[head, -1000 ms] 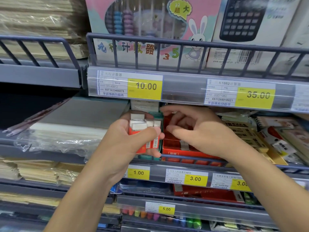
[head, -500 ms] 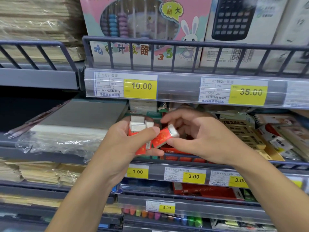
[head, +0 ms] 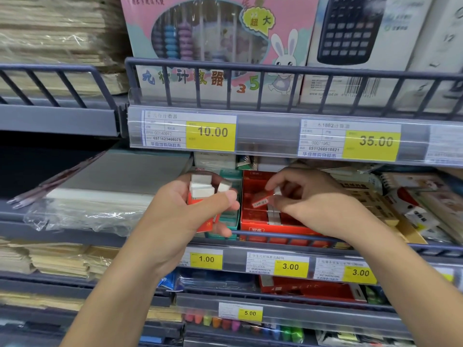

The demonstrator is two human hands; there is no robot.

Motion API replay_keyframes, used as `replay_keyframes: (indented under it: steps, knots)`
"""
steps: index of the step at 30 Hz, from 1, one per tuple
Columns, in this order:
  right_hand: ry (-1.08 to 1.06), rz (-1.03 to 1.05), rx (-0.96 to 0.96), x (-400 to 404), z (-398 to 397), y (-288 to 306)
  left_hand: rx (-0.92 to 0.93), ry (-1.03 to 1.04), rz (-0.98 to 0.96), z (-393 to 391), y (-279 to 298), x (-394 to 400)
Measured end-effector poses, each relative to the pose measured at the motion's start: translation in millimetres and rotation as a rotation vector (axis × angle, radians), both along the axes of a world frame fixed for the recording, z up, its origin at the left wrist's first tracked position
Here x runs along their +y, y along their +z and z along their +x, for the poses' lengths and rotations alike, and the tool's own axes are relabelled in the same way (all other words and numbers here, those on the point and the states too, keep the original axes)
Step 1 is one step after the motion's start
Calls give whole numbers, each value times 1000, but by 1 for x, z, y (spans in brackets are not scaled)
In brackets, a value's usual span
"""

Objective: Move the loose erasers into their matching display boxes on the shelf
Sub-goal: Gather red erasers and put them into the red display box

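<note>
Nearest the camera, two bare forearms reached up from the bottom edge toward a grey metal store shelf (head: 275, 240). The left hand (head: 185, 216) curled its fingers and thumb round a small bundle of loose white erasers in red-orange paper sleeves (head: 203, 194), their white ends standing upward above the thumb. That bundle was held just in front of a narrow teal cardboard display box (head: 231, 216) on the shelf.

Just to the right, the right hand (head: 308, 204) pinched a single white eraser with a red sleeve (head: 263, 199) between thumb and forefinger, the other fingers loosely curled behind. The eraser was tilted and sat over the open top of a red cardboard display box (head: 253, 221), which stood touching the teal box; whether it touched the erasers already inside could not be told.

Along the shelf edge below ran yellow price labels (head: 290, 266) reading 1.00, 3.00 and 3.00, with a 5.00 label on the next tier down. Left of the boxes lay a plastic-wrapped stack of grey card sheets (head: 105, 186). Right of them sat a jumble of printed stationery packs (head: 400, 201).

Farther back and higher, behind a dark rail, stood a pink abacus toy box with a rabbit drawing (head: 225, 46) and a white calculator box (head: 355, 46), over labels marked 10.00 and 35.00.
</note>
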State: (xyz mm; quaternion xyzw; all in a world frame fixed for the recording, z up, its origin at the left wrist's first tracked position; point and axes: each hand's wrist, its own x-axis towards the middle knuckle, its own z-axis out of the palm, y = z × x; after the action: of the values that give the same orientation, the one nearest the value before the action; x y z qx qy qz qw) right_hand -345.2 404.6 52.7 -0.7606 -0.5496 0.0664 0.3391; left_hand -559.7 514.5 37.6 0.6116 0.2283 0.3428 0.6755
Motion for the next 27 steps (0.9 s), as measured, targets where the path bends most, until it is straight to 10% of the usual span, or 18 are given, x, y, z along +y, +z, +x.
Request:
replay_keyframes:
  steps: [22,27]
  knots:
    - [-28,-277,-267,15,-12,7,-10,-1,33,2,-4,1]
    - [160,106,241,-11,-36,7,-52,-30,28,3,-5,-3]
